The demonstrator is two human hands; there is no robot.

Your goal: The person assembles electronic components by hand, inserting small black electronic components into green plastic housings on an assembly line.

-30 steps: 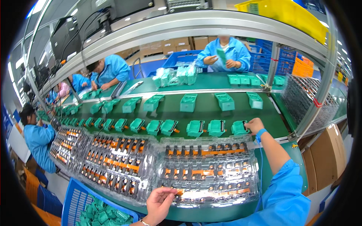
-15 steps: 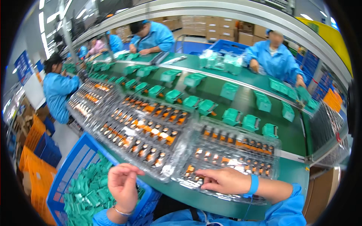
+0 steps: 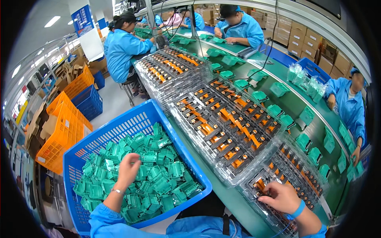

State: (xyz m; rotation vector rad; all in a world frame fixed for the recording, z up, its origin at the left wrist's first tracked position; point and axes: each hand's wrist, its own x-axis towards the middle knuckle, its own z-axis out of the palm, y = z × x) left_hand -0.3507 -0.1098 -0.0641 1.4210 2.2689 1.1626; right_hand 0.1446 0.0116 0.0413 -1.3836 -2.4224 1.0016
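Note:
My left hand (image 3: 127, 169) is over a heap of green plastic housings (image 3: 152, 174) in a blue crate (image 3: 137, 114). Its fingers are loosely bent and apart, with nothing visible in them; whether they touch a housing I cannot tell. My right hand (image 3: 282, 198), with a blue band at the wrist, is at the nearest clear plastic tray (image 3: 248, 183). Thumb and forefinger come together at a small orange-and-black part (image 3: 260, 185) at the tray's left end. The hand covers some of the parts beside it.
A larger clear tray (image 3: 234, 174) of orange-and-black parts lies farther left, then a stack of trays (image 3: 178, 89). Beyond them, green housings (image 3: 260, 96) line a green conveyor (image 3: 291, 104). Co-workers in blue sit along it. Orange crates (image 3: 59, 137) stand on the floor at left.
The view has swung left and down, showing more of the blue crate. My left hand has moved over the green housings. My right hand stays at the near tray, its fingers more closed.

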